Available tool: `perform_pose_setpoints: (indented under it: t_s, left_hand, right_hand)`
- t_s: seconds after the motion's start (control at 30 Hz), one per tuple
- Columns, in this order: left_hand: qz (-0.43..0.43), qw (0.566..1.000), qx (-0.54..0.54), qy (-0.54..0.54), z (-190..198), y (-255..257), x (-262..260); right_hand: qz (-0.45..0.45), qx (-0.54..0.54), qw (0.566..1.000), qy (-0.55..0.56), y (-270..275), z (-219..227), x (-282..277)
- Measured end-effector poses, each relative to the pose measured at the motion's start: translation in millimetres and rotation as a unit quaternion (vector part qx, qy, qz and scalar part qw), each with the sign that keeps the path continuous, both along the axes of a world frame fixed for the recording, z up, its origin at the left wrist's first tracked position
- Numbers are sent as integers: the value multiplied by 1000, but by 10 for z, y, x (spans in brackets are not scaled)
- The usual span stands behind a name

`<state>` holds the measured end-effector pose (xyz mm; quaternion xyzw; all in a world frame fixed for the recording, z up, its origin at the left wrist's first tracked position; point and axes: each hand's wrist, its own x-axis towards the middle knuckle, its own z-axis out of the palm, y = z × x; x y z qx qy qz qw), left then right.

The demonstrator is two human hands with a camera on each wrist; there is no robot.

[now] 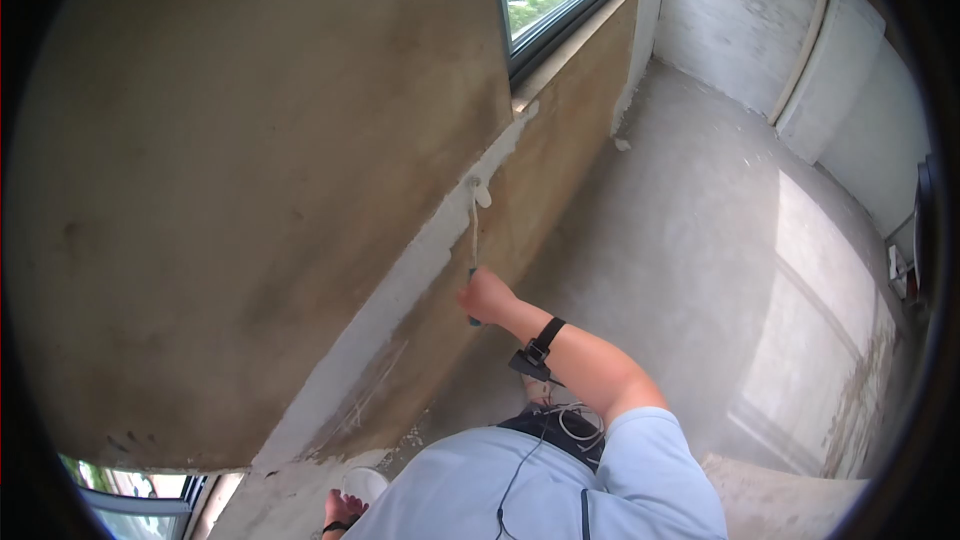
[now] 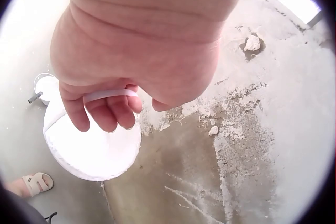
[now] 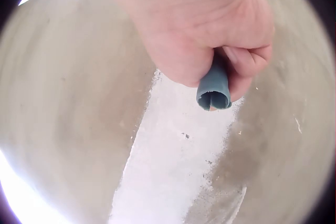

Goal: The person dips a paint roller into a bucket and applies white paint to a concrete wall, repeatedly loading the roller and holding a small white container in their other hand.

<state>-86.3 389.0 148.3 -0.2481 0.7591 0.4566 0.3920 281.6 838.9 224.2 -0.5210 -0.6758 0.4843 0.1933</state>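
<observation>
My right hand [image 1: 487, 296] grips the teal handle [image 3: 213, 90] of a small paint roller, its fingers curled round it. A thin rod runs up from the fist to the roller's white head [image 1: 483, 197], which is at the white band [image 1: 370, 310] on the brown wall. The handle's hollow end faces the right wrist camera. Low at the left, my left hand [image 2: 139, 61] holds a white bucket [image 2: 92, 153] by its bail, the pale handle [image 2: 110, 94] lying across the curled fingers. Bright glare hides what is inside the bucket.
A dark-framed window [image 1: 565, 15] stands above the band's upper end. Grey concrete floor [image 1: 660, 240] spreads to the right. In the left wrist view, a smaller white container [image 2: 46, 87] stands behind the bucket, and a sandalled foot [image 2: 38, 183] shows below. Plaster crumbs [image 2: 252, 43] lie nearby.
</observation>
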Motion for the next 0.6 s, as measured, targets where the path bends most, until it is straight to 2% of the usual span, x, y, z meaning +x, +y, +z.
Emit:
perform_pose_setpoints:
  t_s: [0.13,0.2,0.33,0.4,0.6]
  left_hand:
    - [-6,999,9,-34,-264,-196,-210]
    - [37,998,-10,-45,-316,-240,-226]
    - [63,998,-3,-25,-218,-248,-108]
    - [87,995,7,-43,-181,-213,-65]
    - [89,996,-2,-24,54,-83,166]
  right_hand:
    - [-1,10,1000,-7,305,-211,70]
    - [-65,33,996,-44,553,-367,124]
    - [-13,38,999,-22,970,-88,446]
    - [-108,8,994,-1,1259,-131,559]
    - [-118,-53,992,-10,1812,97,1003]
